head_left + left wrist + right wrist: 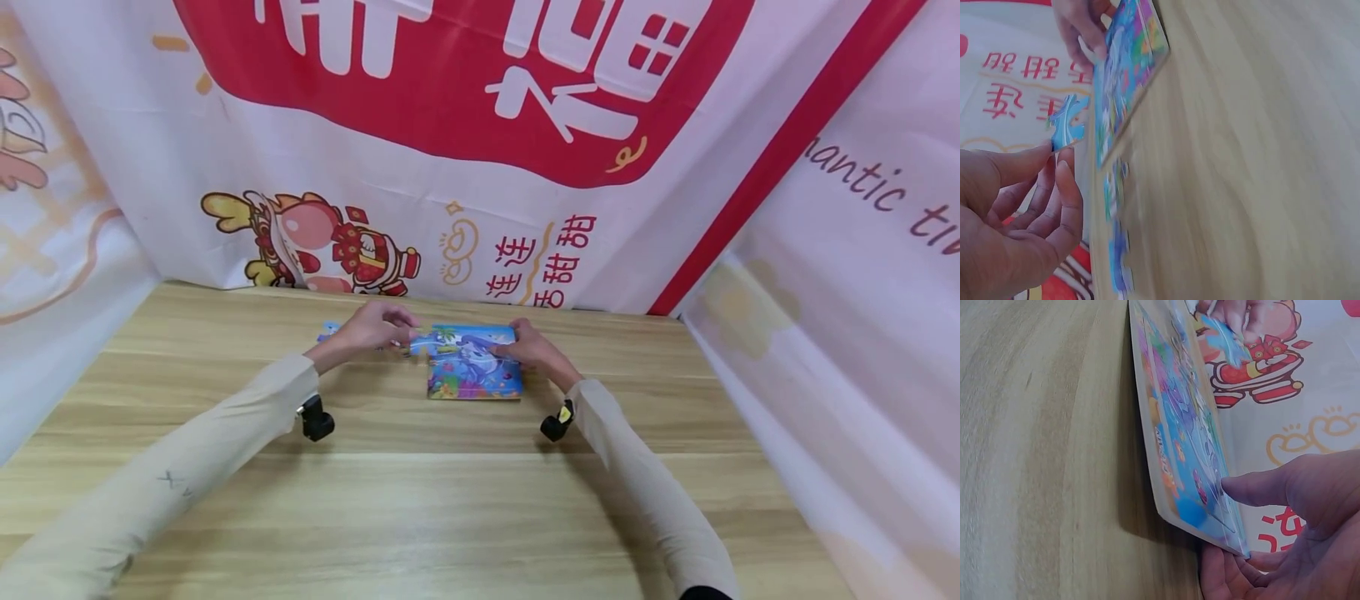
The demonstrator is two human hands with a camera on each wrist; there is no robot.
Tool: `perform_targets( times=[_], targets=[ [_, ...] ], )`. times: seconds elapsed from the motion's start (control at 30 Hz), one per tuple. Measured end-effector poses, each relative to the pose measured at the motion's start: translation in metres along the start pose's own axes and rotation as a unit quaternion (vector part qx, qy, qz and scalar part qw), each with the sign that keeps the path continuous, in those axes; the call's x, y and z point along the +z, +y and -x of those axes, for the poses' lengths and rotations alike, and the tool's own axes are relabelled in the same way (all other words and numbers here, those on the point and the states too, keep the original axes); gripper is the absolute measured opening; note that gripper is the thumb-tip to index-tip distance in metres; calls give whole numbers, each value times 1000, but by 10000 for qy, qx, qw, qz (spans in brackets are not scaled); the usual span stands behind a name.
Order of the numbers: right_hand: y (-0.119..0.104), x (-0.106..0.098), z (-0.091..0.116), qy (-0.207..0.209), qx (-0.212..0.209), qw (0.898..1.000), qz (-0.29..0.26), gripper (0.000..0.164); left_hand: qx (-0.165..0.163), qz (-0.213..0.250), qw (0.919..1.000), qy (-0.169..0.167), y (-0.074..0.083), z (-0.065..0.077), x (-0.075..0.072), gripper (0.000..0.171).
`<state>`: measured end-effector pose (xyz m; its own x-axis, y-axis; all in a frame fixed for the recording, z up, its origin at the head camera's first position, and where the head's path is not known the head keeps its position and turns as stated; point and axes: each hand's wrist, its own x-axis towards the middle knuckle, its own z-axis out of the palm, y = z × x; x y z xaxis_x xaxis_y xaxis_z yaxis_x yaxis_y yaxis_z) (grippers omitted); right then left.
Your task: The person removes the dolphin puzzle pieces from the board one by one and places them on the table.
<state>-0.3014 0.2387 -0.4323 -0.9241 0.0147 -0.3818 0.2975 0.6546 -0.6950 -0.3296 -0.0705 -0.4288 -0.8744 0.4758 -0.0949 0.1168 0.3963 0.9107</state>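
Note:
My left hand [371,326] pinches a blue jigsaw piece [1069,122] between thumb and fingertips, held up beside the left edge of a puzzle board. The puzzle board [476,375] shows a colourful undersea picture with a dolphin-like figure. At its right side, my right hand [534,347] grips the edge. In the right wrist view the thumb [1260,487] lies on the picture and the other fingers go beneath the board, whose near edge is tilted off the table. The held piece overlaps the board's upper left corner in the head view.
Loose jigsaw pieces [1120,253] lie on the wooden table [420,500] left of the board, partly behind the left hand in the head view. A printed cloth [360,142] hangs along the table's back edge, with more cloth at both sides.

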Motion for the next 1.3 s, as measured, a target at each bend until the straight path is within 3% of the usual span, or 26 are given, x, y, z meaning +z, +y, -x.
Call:
perform_targets(
  times=[0.4,0.7,1.03,1.17,1.3],
  targets=[
    [6,-3,-7,-70,0,9997,-231,58,-297,-543,9981,61,-24,29,-19,32],
    [6,-1,-7,50,-10,9998,-170,57,-537,-244,9981,-152,-30,31,-13,27],
    [6,-1,-6,16,-33,9999,-130,57,-207,-773,9968,-45,-29,32,1,19],
    [7,-2,-4,-27,-87,9999,-136,60,70,-1138,9934,-75,-28,35,2,29],
    [10,-5,-4,-122,-195,9995,-223,67,520,-1657,9847,-133,-27,39,4,41]
  ],
)
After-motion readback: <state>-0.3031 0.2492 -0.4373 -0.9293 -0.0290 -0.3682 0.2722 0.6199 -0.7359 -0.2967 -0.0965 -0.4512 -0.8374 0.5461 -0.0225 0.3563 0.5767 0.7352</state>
